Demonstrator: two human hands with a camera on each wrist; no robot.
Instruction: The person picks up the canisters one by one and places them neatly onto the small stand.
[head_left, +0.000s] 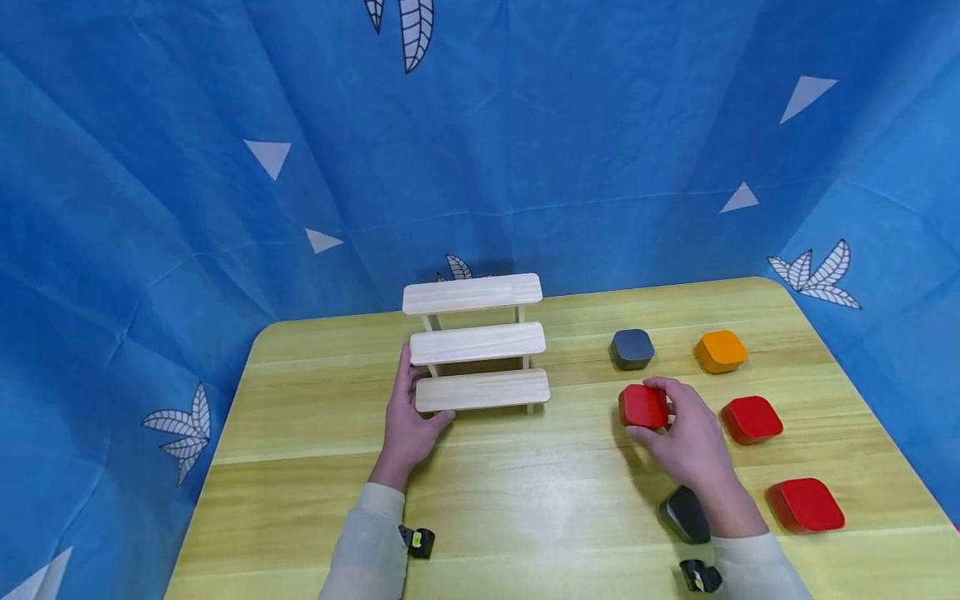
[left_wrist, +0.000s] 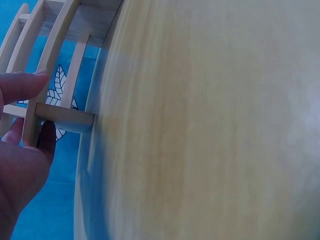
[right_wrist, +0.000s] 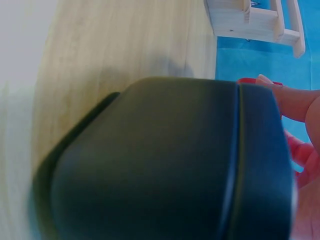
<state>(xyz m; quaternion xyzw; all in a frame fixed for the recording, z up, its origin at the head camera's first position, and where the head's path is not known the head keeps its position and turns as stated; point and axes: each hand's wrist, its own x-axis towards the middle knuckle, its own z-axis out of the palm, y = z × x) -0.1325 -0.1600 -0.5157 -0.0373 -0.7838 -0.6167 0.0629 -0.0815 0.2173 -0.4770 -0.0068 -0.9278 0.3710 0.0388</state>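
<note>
A three-tier wooden stand (head_left: 480,343) stands toward the back of the table. My left hand (head_left: 412,422) grips the left end of its lowest step; in the left wrist view, fingers (left_wrist: 22,86) lie on both sides of the wooden board (left_wrist: 55,45). To the right, my right hand (head_left: 686,429) holds a small red box (head_left: 643,406) between thumb and fingers, apparently above the table. A black box (head_left: 686,515) lies beside my right wrist and fills much of the right wrist view, hiding most of the red box there.
A dark grey-blue box (head_left: 632,348) and an orange box (head_left: 722,351) sit behind my right hand. Two more red boxes (head_left: 752,419) lie to its right, one nearer the front. A blue patterned cloth (head_left: 562,150) hangs around the wooden table (head_left: 525,517).
</note>
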